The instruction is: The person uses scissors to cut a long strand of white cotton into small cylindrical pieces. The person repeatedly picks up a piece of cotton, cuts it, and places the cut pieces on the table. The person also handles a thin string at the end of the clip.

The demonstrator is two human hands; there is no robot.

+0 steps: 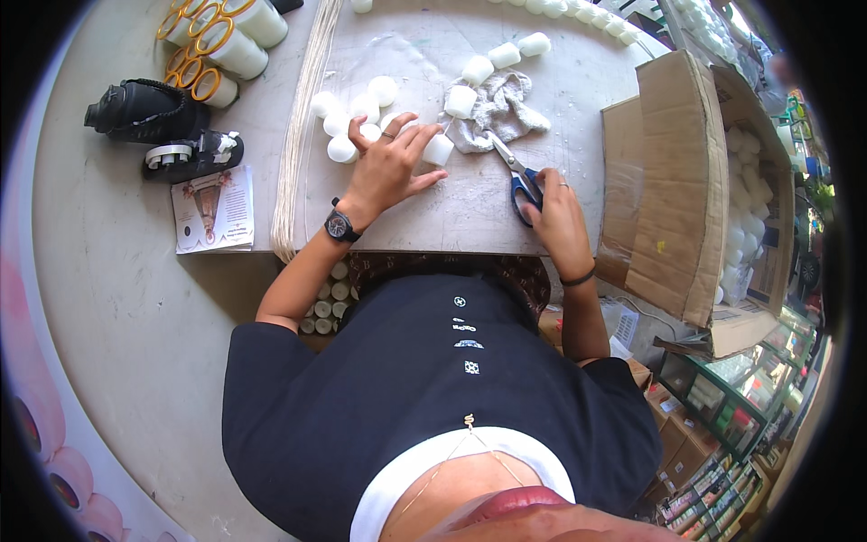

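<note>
My left hand (393, 159) is over the table with its fingers spread, at a group of white votive candles (336, 124) and beside one white candle (438, 150) near its fingertips. More white candles (478, 70) run in a line up and to the right, one of them against a crumpled grey cloth (518, 101). My right hand (561, 210) rests on the blue handles of a pair of scissors (520, 177), whose blades point to the cloth. Whether its fingers grip the handles is hard to tell. A bundle of cream wick strings (298, 142) lies left of the candles.
An open cardboard box (670, 183) of white candles stands on the right. On the left are a black bottle (149, 112), a black tape dispenser (196, 156), printed leaflets (214, 211) and white pillar candles with gold rings (234, 54). Another candle row (576, 10) lies at the far side.
</note>
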